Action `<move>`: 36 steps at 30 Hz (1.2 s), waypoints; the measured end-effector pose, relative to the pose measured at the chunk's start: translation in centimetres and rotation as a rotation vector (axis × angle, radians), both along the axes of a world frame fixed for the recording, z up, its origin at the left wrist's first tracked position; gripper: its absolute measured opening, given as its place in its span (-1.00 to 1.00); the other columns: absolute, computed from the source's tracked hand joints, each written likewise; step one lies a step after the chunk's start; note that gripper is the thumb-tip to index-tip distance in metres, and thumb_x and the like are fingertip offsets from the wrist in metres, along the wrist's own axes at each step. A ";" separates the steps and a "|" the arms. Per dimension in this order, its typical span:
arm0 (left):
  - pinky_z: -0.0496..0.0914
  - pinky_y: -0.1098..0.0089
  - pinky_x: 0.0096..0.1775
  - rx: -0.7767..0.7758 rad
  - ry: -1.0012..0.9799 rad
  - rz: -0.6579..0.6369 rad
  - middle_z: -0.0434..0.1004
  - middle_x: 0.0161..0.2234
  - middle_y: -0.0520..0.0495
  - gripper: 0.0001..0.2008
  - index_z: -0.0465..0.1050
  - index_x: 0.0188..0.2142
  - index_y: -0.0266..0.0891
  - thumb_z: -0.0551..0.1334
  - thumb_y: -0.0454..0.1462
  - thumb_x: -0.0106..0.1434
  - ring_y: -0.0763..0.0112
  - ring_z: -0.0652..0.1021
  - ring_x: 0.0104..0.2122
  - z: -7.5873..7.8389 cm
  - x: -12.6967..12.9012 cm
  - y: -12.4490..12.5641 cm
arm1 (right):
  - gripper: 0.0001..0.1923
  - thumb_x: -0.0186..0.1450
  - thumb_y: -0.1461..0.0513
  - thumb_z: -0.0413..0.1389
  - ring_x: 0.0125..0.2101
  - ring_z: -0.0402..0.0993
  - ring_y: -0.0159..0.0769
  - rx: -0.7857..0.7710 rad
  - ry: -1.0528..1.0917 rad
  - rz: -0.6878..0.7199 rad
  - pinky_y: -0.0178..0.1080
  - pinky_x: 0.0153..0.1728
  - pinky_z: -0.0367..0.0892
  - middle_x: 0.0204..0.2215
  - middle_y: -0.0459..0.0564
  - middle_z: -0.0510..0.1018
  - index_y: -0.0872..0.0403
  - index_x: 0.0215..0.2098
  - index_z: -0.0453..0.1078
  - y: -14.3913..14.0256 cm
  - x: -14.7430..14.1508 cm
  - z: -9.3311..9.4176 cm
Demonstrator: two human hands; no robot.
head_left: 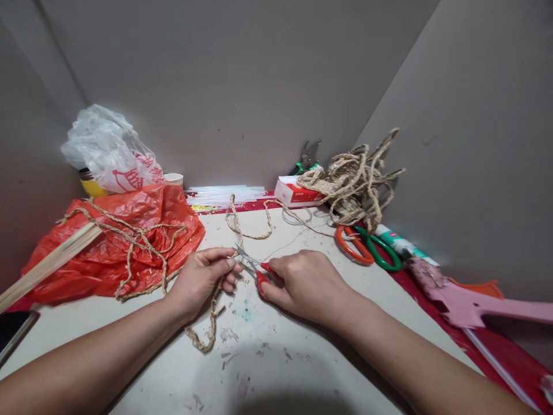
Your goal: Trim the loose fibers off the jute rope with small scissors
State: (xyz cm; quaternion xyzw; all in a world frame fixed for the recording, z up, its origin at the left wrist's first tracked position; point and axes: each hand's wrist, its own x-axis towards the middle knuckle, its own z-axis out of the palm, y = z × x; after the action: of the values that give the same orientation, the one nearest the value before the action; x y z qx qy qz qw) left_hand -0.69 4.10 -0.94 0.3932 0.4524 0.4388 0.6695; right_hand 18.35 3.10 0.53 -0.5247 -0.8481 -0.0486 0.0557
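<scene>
red scissors (pixel 260 279) gripped in right hand (pixel 309 285), blades just beside or touching rope (pixel 213 323), cannot tell which. left hand (pixel 199 279) pinches rope over table (pixel 272 325); one length hangs below hand, more lies beyond. likely trimming step; next move calls for steady pinch, fingertips clear of blades.

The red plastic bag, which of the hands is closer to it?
Left. The left hand is just beside the red plastic bag's right side, pinching the braided rope. The right hand is farther right, holding small scissors.
</scene>
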 end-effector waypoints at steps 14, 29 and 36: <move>0.38 0.52 -0.55 -0.010 -0.025 0.021 0.54 -0.48 -0.11 -0.81 0.43 -0.28 -0.38 0.29 -0.39 0.05 0.57 0.43 -0.63 0.0 -0.1 0.1 | -0.69 0.22 0.13 -0.02 -0.60 0.34 -0.38 -0.038 0.022 0.004 -0.27 -0.52 -0.11 -0.61 -0.05 0.54 0.06 -0.58 0.42 0.1 0.2 0.1; 0.37 0.52 -0.55 0.005 -0.077 -0.021 0.53 -0.44 -0.10 -0.76 0.42 -0.21 -0.35 0.28 -0.36 0.09 0.57 0.42 -0.60 -0.2 -0.4 0.2 | -0.69 0.23 0.13 -0.03 -0.60 0.34 -0.39 -0.012 0.053 -0.025 -0.28 -0.52 -0.09 -0.61 -0.07 0.53 0.06 -0.57 0.40 0.4 0.3 -0.5; 0.36 0.52 -0.56 -0.011 -0.104 -0.004 0.54 -0.46 -0.10 -0.74 0.41 -0.20 -0.35 0.29 -0.38 0.07 0.56 0.42 -0.61 0.0 -0.3 0.3 | -0.72 0.15 0.07 0.01 -0.62 0.31 -0.37 0.019 0.077 -0.036 -0.29 -0.54 -0.08 -0.67 -0.08 0.48 0.06 -0.58 0.38 0.2 0.1 -0.7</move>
State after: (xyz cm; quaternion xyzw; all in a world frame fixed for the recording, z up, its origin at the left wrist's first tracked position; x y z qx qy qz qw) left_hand -0.97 4.45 -0.91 0.3669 0.4186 0.4548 0.6952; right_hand 18.41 3.33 -0.17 -0.5408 -0.8352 -0.0373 0.0926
